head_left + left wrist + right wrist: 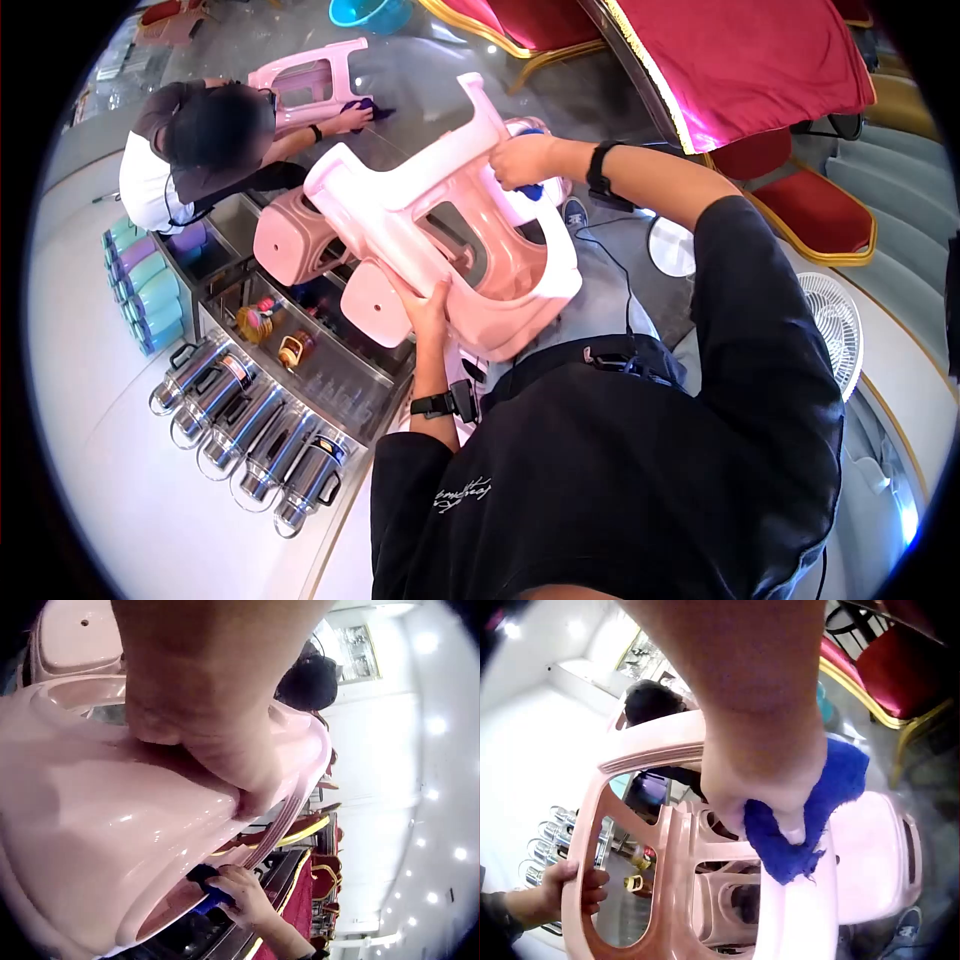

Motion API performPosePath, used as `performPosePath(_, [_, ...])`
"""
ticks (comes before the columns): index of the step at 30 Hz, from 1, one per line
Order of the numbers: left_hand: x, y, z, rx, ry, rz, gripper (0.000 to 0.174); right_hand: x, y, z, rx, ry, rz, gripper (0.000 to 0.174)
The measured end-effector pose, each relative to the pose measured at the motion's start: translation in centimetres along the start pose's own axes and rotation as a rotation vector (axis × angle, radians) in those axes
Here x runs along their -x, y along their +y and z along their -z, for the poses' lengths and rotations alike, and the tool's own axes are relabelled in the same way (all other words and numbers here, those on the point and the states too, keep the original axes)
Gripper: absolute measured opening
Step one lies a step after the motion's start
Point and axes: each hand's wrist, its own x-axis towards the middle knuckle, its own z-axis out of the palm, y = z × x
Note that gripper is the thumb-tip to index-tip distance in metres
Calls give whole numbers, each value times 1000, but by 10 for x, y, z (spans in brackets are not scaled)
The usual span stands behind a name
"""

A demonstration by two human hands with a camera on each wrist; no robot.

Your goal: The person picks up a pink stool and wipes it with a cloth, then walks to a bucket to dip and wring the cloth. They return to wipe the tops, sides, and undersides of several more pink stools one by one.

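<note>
A pink plastic stool (400, 215) with cut-out sides is held tilted in front of the body. The left hand (428, 312) grips its lower left edge, and in the right wrist view the left fingers (594, 889) curl round the frame. At the stool's upper right part, the right hand (525, 162) holds a blue cloth (802, 817) against a leg. The left wrist view shows the right hand (244, 896) with the cloth bunched under its fingers beside an opening in the stool.
More pink stools (290, 240) stand at the left by a metal cart (345, 385). Steel flasks (260, 435) line the cart's outer side. Another person (215, 130) bends over a pink stool with a dark cloth. Red-seated chairs (820, 210) and a red-covered table (750, 60) are at the right.
</note>
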Motion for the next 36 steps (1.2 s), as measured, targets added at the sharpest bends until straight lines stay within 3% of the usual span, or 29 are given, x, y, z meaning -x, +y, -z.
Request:
performPosePath(3, [2, -25, 13, 15, 75, -52, 110, -16, -28, -33, 125, -30, 42, 10])
performPosePath(5, [-4, -34, 18, 47, 98, -116, 107, -25, -100, 9, -281, -645, -356, 9])
performPosePath(7, [0, -34, 13, 35, 162, -111, 106, -5, -168, -50, -227, -308, 93, 15])
performPosePath(8, [5, -36, 14, 69, 157, -85, 106, -13, -195, -46, -209, -454, -74, 15])
performPosePath(9, [13, -34, 16, 3, 132, -105, 107, -14, -197, -38, -275, -355, -23, 17])
performPosePath(11, [9, -22, 21, -127, 76, -180, 108, 1, -190, -15, -404, -341, -88, 12])
performPosePath(13, [10, -7, 20, -121, 91, -178, 111, 23, -150, -33, -334, 12, 99, 5])
performPosePath(14, [8, -5, 15, -60, 110, -156, 111, 28, -121, -11, -369, -128, 57, 7])
performPosePath(15, [10, -2, 13, -4, 120, -141, 111, 41, -94, -7, -435, 165, 91, 14])
performPosePath(16, [13, 1, 10, 53, 130, -127, 112, 50, -68, 23, -449, 308, 57, 21])
performPosePath(17, [17, 7, 12, 104, 131, -127, 111, 53, -56, 42, -271, 411, -143, 30])
performPosePath(19, [26, 16, 20, 203, 128, -134, 109, 42, -66, 39, -861, 757, -756, 32])
performPosePath(20, [30, 19, 27, 209, 142, -107, 108, 36, -70, 20, -987, 805, -1006, 35])
performPosePath(21, [29, 31, 33, 220, 106, -103, 107, 35, -68, 13, -1368, 824, -998, 34])
performPosePath(23, [31, 52, 43, 252, 61, -93, 105, 34, -73, 5, -1877, 1002, -1157, 33])
performPosePath(25, [28, 53, 59, 275, 36, -48, 105, 44, -61, 13, -2204, 978, -995, 40])
performPosePath(27, [21, 54, 68, 289, 17, -14, 105, 44, -59, 45, -2459, 878, -973, 44])
performPosePath(29, [11, 35, 76, 270, -8, 3, 96, 35, -56, 53, -2491, 606, -1172, 47])
performPosePath(31, [-1, 14, 83, 268, 15, 23, 89, 30, -69, 115, -2500, 599, -1310, 44])
performPosePath(32, [-3, 21, 79, 256, 63, 71, 78, 33, -62, 81, -2667, 682, -883, 43])
performPosePath(33, [-18, -1, 98, 161, 42, 290, 67, 26, -62, 70, -2556, 790, -858, 46])
performPosePath(34, [-34, -2, 106, -101, -20, 262, 63, 20, -66, 78, -2462, 902, -874, 47])
performPosePath(35, [-29, 3, 93, -441, 117, 40, 60, 13, -72, 87, -2366, 1010, -886, 48])
performPosePath(36, [-24, 9, 80, -812, 329, -124, 56, 8, -69, 88, -2312, 992, -852, 50])
